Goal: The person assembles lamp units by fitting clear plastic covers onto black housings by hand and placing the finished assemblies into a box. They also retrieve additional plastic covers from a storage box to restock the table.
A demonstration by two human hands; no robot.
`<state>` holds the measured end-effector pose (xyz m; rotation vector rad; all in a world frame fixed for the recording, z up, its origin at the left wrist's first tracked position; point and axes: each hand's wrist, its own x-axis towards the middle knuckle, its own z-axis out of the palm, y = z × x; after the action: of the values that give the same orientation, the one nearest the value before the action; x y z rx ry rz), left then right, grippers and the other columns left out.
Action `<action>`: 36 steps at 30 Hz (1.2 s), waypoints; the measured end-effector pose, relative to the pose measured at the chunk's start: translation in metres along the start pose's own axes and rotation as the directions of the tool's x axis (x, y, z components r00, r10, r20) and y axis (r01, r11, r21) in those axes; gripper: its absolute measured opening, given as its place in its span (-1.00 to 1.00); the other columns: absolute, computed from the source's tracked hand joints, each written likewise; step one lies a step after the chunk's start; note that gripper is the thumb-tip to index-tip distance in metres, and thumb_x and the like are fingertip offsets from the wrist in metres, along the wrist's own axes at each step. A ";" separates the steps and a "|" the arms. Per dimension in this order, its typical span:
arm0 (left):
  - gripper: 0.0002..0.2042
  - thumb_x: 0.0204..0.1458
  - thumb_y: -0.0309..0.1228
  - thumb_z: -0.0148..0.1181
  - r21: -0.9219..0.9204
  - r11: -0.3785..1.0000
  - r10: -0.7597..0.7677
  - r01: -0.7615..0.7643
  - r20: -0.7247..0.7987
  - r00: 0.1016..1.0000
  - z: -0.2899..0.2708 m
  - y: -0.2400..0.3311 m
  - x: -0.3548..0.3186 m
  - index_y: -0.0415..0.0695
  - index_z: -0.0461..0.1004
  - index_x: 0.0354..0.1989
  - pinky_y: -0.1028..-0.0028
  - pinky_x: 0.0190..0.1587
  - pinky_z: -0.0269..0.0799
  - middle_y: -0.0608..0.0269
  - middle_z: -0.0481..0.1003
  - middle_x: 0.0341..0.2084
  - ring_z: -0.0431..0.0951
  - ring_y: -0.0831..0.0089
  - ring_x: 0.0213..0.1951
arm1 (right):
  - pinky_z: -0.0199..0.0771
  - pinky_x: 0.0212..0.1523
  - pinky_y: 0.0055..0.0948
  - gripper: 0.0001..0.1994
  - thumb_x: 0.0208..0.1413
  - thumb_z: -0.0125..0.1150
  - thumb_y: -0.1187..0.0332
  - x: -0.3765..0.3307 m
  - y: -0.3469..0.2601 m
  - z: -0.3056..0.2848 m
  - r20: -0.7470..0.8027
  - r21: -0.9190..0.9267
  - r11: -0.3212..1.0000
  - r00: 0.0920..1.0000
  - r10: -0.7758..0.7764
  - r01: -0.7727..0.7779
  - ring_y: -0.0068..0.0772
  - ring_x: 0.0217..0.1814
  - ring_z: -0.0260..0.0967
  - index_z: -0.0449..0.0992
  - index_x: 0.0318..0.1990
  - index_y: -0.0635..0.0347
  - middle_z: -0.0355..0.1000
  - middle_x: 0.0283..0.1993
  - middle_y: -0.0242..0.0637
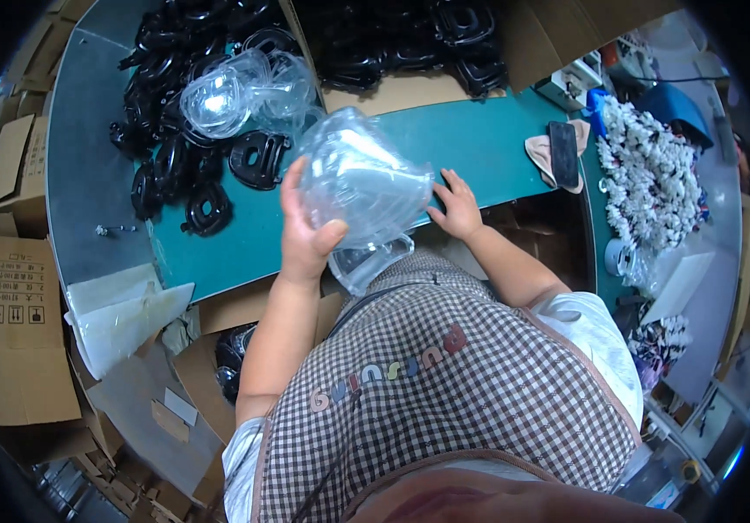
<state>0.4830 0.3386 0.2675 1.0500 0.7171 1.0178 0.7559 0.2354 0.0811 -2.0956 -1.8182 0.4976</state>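
Gripping blurred clear plastic covers (359,181), left hand (305,235) curled, fingers partly hidden, right hand (460,211) spread open, contact unclear

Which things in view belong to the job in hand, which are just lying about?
Job in hand:
clear, curved plastic shells, held in the left hand, right hand alongside
similar loose clear shells, probably
glossy black plastic parts, probably

Apparently just lying about:
dark rectangular phone
beige cloth under it
heaped small white pieces

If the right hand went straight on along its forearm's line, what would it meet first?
Probably the clear plastic held in the left hand; its right end appears close to the right hand, though depth is unclear.
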 end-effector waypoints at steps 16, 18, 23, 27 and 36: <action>-0.13 0.00 -0.14 0.34 0.756 0.653 -0.064 -0.047 0.117 0.991 0.003 -0.095 0.103 0.04 -0.02 0.47 0.11 0.38 0.08 -0.38 -0.03 0.38 0.03 -0.22 0.40 | 0.39 0.20 0.12 -0.11 0.25 -0.02 -0.22 0.122 -0.080 -0.025 0.408 0.791 -0.558 0.895 0.179 -0.249 0.06 0.40 0.14 -0.37 0.51 -0.09 -0.10 0.47 0.18; -0.26 -0.01 -0.17 0.34 0.765 0.637 -0.022 -0.093 0.139 0.990 -0.010 -0.098 0.078 0.03 0.20 0.38 0.10 0.36 0.10 -0.28 0.05 0.36 0.09 -0.20 0.37 | 0.43 0.19 0.09 -0.16 0.24 0.12 -0.07 0.148 -0.070 -0.019 0.420 0.850 -0.461 0.856 0.302 -0.254 0.05 0.33 0.23 -0.23 0.49 -0.02 0.02 0.41 0.16; -0.34 -0.07 -0.23 0.38 0.875 0.400 0.065 -0.273 0.270 0.961 -0.055 -0.099 0.025 0.00 0.34 0.28 0.08 0.33 0.15 -0.19 0.17 0.31 0.18 -0.17 0.31 | 0.47 0.13 -0.27 -0.45 0.20 0.27 0.22 0.141 -0.052 -0.012 0.161 0.919 0.257 0.879 0.449 -0.299 -0.24 0.14 0.43 0.31 0.29 0.21 0.38 0.20 -0.08; -0.34 -0.07 -0.24 0.38 0.924 0.256 0.080 -0.285 0.274 0.958 -0.091 -0.098 -0.014 -0.03 0.34 0.27 0.05 0.32 0.16 -0.22 0.18 0.29 0.18 -0.18 0.30 | 0.30 0.26 -0.18 -0.45 -0.02 0.39 0.17 0.071 -0.050 -0.022 -0.437 0.050 0.998 0.900 -0.001 0.026 -0.04 0.33 0.26 0.47 0.18 -0.05 0.29 0.29 -0.05; -0.43 0.02 -0.28 0.33 0.938 0.182 0.098 -0.294 0.280 0.955 -0.103 -0.105 -0.042 -0.15 0.36 0.22 0.01 0.27 0.18 -0.21 0.23 0.25 0.24 -0.13 0.24 | -0.03 0.44 -0.03 -0.23 0.02 0.34 0.12 -0.060 0.097 -0.055 -0.713 0.473 0.632 0.155 0.684 -0.614 0.22 0.51 -0.15 0.16 0.37 0.07 -0.15 0.46 0.27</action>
<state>0.4118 0.3207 0.1338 2.4216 1.1639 0.5550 0.8590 0.1620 0.0883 -2.3149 -0.2160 -0.3453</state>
